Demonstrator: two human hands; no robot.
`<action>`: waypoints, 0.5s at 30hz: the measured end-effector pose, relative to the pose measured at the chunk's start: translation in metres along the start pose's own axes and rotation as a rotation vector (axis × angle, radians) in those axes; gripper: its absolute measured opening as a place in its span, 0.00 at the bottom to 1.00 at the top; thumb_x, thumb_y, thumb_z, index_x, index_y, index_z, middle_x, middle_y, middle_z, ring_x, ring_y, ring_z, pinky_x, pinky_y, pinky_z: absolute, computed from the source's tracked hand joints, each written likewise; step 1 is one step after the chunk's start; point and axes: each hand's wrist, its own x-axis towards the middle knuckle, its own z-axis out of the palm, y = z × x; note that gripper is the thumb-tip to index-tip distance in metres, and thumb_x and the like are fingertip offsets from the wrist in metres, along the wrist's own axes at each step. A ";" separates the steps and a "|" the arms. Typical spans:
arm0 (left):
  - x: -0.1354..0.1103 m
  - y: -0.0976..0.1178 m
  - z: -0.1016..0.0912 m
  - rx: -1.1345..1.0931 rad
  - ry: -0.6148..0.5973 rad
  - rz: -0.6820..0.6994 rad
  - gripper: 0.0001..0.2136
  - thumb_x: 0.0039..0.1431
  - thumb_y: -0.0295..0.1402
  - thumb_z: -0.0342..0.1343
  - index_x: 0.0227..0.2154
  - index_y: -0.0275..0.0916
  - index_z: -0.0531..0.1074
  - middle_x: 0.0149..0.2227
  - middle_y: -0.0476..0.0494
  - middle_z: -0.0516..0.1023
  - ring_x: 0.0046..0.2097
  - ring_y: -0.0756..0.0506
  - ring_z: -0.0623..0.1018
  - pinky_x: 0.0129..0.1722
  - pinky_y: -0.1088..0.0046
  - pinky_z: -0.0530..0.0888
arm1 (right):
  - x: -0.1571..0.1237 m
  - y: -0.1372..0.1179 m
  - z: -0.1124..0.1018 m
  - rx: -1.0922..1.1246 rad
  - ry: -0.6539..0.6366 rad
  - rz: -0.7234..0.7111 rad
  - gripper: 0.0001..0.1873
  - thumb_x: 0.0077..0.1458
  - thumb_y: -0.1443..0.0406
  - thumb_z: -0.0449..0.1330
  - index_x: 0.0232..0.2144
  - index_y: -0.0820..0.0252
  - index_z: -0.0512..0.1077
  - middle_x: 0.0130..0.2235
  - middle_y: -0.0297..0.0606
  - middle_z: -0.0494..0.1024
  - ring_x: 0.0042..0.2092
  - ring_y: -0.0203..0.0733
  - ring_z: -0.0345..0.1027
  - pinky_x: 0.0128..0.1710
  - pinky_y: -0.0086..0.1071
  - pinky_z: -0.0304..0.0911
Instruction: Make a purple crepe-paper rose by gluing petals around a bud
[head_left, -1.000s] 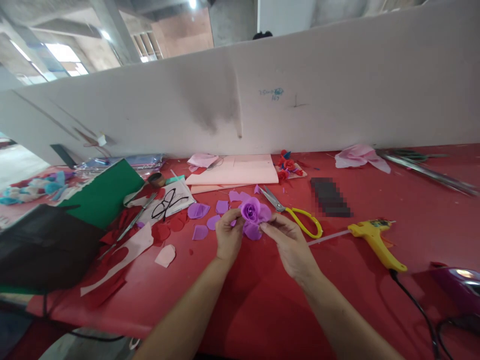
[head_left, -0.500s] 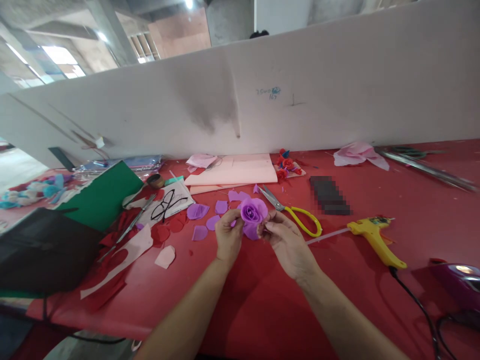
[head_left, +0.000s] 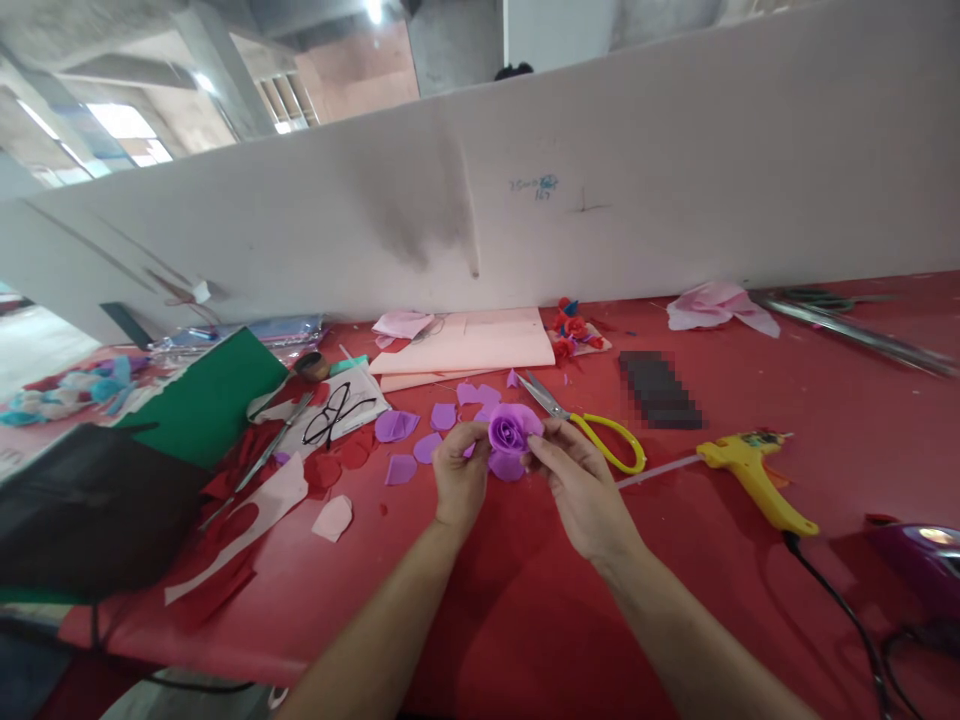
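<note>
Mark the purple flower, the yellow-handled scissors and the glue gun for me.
purple flower (head_left: 510,432), head view, on its spiral centre.
yellow-handled scissors (head_left: 576,420), head view, on the handle neck by the pivot.
glue gun (head_left: 750,466), head view, on its yellow body.

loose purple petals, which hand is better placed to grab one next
Probably left: the petals lie just beside the left hand, while the right hand sits across the purple flower, nearer the scissors.

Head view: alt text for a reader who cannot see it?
A left hand and right hand pinch a purple rose between them over a red table. Purple petals, yellow-handled scissors and a yellow glue gun lie nearby.
</note>
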 end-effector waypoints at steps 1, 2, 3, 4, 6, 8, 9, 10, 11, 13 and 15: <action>0.000 -0.001 0.000 -0.015 -0.005 -0.005 0.05 0.52 0.33 0.59 0.25 0.38 0.77 0.27 0.47 0.78 0.30 0.48 0.75 0.32 0.73 0.73 | 0.000 0.000 0.000 0.014 0.004 0.011 0.08 0.47 0.61 0.67 0.27 0.55 0.72 0.27 0.29 0.71 0.29 0.34 0.62 0.33 0.30 0.59; 0.000 -0.002 0.000 -0.025 -0.009 -0.007 0.05 0.52 0.33 0.59 0.25 0.38 0.77 0.27 0.47 0.78 0.31 0.48 0.75 0.32 0.73 0.73 | 0.000 0.000 0.000 0.032 0.008 0.028 0.08 0.47 0.61 0.67 0.26 0.56 0.73 0.26 0.29 0.71 0.29 0.34 0.62 0.33 0.31 0.60; -0.001 -0.003 -0.001 -0.027 -0.012 -0.009 0.05 0.52 0.33 0.59 0.25 0.38 0.77 0.27 0.47 0.78 0.31 0.47 0.76 0.32 0.73 0.73 | 0.000 -0.001 0.000 0.053 0.012 0.047 0.08 0.46 0.60 0.68 0.25 0.56 0.73 0.25 0.29 0.71 0.29 0.35 0.62 0.33 0.31 0.60; -0.001 -0.004 -0.001 -0.026 -0.012 -0.011 0.05 0.52 0.33 0.59 0.25 0.38 0.77 0.27 0.47 0.79 0.31 0.47 0.76 0.32 0.73 0.73 | 0.000 -0.001 0.000 0.076 0.015 0.068 0.08 0.45 0.61 0.68 0.25 0.56 0.73 0.25 0.30 0.71 0.28 0.35 0.63 0.33 0.31 0.60; -0.001 -0.005 -0.002 -0.025 -0.012 -0.012 0.05 0.52 0.33 0.59 0.26 0.38 0.77 0.28 0.47 0.79 0.32 0.47 0.76 0.32 0.73 0.73 | 0.000 -0.003 -0.001 0.118 0.012 0.095 0.08 0.43 0.62 0.69 0.24 0.56 0.73 0.25 0.30 0.72 0.28 0.35 0.63 0.32 0.31 0.60; 0.000 -0.006 -0.003 -0.029 -0.014 -0.009 0.05 0.52 0.33 0.59 0.26 0.39 0.77 0.28 0.46 0.79 0.32 0.47 0.76 0.32 0.73 0.73 | 0.000 -0.003 -0.001 0.145 0.000 0.103 0.07 0.42 0.64 0.69 0.26 0.56 0.74 0.27 0.30 0.74 0.28 0.34 0.64 0.32 0.31 0.60; 0.000 -0.006 -0.003 -0.033 -0.017 -0.007 0.05 0.52 0.33 0.58 0.25 0.38 0.76 0.28 0.46 0.79 0.32 0.47 0.76 0.32 0.73 0.73 | 0.000 -0.004 -0.001 0.155 -0.006 0.105 0.07 0.42 0.64 0.69 0.26 0.55 0.74 0.27 0.30 0.74 0.29 0.34 0.64 0.32 0.31 0.60; 0.000 -0.006 -0.003 -0.040 -0.023 -0.006 0.05 0.52 0.33 0.58 0.24 0.38 0.76 0.28 0.46 0.79 0.32 0.47 0.76 0.32 0.73 0.73 | 0.000 -0.004 -0.002 0.162 -0.015 0.109 0.07 0.43 0.65 0.69 0.26 0.55 0.74 0.27 0.30 0.74 0.29 0.34 0.64 0.32 0.30 0.60; 0.000 -0.006 -0.003 -0.048 -0.034 -0.005 0.06 0.52 0.33 0.58 0.24 0.38 0.76 0.27 0.46 0.79 0.32 0.47 0.76 0.32 0.73 0.73 | 0.000 -0.004 -0.002 0.165 -0.028 0.116 0.06 0.43 0.65 0.68 0.26 0.55 0.74 0.27 0.30 0.74 0.29 0.34 0.64 0.32 0.30 0.60; 0.000 -0.006 -0.003 -0.063 -0.061 -0.007 0.07 0.52 0.34 0.58 0.22 0.38 0.75 0.24 0.47 0.77 0.31 0.47 0.76 0.31 0.72 0.74 | -0.001 -0.005 -0.003 0.162 -0.062 0.133 0.04 0.44 0.67 0.66 0.25 0.55 0.74 0.26 0.30 0.73 0.29 0.35 0.63 0.33 0.31 0.60; 0.000 -0.006 -0.003 -0.069 -0.083 -0.007 0.08 0.52 0.34 0.59 0.21 0.38 0.75 0.22 0.48 0.76 0.31 0.46 0.76 0.31 0.71 0.74 | -0.002 -0.005 -0.003 0.143 -0.094 0.142 0.03 0.44 0.68 0.65 0.24 0.56 0.75 0.26 0.30 0.72 0.29 0.35 0.62 0.33 0.30 0.60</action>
